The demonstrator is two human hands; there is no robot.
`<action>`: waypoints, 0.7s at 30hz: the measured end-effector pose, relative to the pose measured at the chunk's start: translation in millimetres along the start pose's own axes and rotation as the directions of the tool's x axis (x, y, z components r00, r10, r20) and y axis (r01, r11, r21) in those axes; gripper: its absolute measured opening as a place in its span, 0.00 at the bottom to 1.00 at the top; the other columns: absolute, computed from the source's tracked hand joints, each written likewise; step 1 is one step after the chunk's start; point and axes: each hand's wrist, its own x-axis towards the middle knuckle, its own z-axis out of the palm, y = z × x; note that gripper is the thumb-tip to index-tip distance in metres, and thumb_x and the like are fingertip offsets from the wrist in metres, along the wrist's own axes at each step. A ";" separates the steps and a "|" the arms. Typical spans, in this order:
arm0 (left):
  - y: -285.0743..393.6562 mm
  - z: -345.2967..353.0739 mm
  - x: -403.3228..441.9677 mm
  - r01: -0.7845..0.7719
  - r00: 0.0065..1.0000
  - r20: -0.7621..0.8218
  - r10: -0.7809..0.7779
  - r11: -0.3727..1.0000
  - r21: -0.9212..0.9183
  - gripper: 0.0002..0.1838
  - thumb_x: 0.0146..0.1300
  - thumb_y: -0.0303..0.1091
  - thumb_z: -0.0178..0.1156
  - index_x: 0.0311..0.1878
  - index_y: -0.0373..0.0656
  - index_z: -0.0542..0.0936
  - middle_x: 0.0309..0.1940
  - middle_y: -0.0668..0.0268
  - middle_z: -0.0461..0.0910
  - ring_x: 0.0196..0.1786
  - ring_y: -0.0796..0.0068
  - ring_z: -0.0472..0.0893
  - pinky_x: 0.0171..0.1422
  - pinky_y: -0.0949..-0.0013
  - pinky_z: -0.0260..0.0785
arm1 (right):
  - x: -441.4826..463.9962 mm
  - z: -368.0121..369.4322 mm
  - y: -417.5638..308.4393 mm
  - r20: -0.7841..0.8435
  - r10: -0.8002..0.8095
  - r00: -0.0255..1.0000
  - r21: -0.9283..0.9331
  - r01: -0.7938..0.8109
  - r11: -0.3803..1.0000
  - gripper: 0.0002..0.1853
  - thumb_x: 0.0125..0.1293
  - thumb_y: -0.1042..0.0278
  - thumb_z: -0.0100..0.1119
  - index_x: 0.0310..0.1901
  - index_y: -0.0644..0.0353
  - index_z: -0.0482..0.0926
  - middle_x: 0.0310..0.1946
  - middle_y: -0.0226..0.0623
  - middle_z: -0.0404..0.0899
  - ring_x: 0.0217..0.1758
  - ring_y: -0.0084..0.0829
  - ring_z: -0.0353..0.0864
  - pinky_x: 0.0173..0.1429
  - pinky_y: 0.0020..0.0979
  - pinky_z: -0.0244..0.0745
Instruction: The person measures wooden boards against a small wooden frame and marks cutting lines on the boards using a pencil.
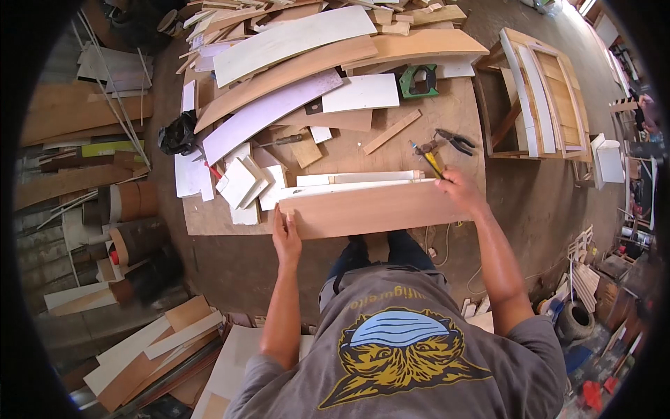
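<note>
A long board [373,211] with a brown face and a white upper side stands on edge along the near side of the table. My left hand [285,234] grips its left end, thumb on the brown face. At the right end my right hand [457,190] is closed round the handle of a hammer [433,163] with a yellow and black grip, close against the board. The hammer's head points away from me, over the table. Just behind the board lies a narrow white strip [363,177]. Pliers [456,142] with dark handles rest beyond the hammer.
The wooden table [457,112] carries long stacked boards [293,42], a green-handled saw [419,81], a screwdriver [280,140], a loose wooden strip [392,132] and small white offcuts [241,183]. A wooden frame [541,98] stands at the right. Planks [153,349] are piled at lower left.
</note>
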 end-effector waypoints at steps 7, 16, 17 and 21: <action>-2.9 1.4 13.0 0.056 0.996 0.078 -0.044 0.986 -0.157 0.27 0.82 0.34 0.54 0.79 0.36 0.66 0.29 0.72 0.67 0.32 0.79 0.64 0.37 0.70 0.62 | -10.7 15.8 11.1 -0.258 -0.120 0.959 -0.001 0.124 0.992 0.14 0.72 0.65 0.63 0.31 0.68 0.79 0.42 0.37 0.78 0.43 0.33 0.77 0.48 0.33 0.69; 3.3 4.4 16.5 0.041 0.999 0.031 -0.037 0.986 -0.164 0.26 0.83 0.35 0.52 0.78 0.35 0.68 0.44 0.62 0.83 0.41 0.77 0.77 0.49 0.71 0.72 | -59.2 52.4 17.1 -0.710 0.284 0.644 0.336 -0.045 0.941 0.18 0.79 0.59 0.59 0.36 0.67 0.79 0.34 0.28 0.74 0.37 0.21 0.71 0.42 0.28 0.67; 2.6 5.9 17.0 0.026 0.999 0.024 -0.022 0.989 -0.146 0.25 0.84 0.35 0.51 0.78 0.34 0.69 0.50 0.59 0.83 0.46 0.75 0.78 0.53 0.71 0.72 | -65.1 52.6 20.7 -0.686 0.367 0.628 0.361 -0.144 0.921 0.18 0.79 0.58 0.58 0.34 0.65 0.79 0.30 0.25 0.72 0.35 0.19 0.69 0.40 0.27 0.65; 6.4 5.7 19.8 0.015 1.000 0.021 -0.012 0.991 -0.133 0.25 0.84 0.36 0.50 0.76 0.32 0.70 0.66 0.50 0.80 0.62 0.67 0.80 0.67 0.67 0.71 | -66.5 50.2 15.3 -0.658 0.369 0.656 0.388 -0.124 0.913 0.21 0.80 0.57 0.58 0.29 0.60 0.73 0.25 0.19 0.62 0.31 0.16 0.59 0.34 0.29 0.55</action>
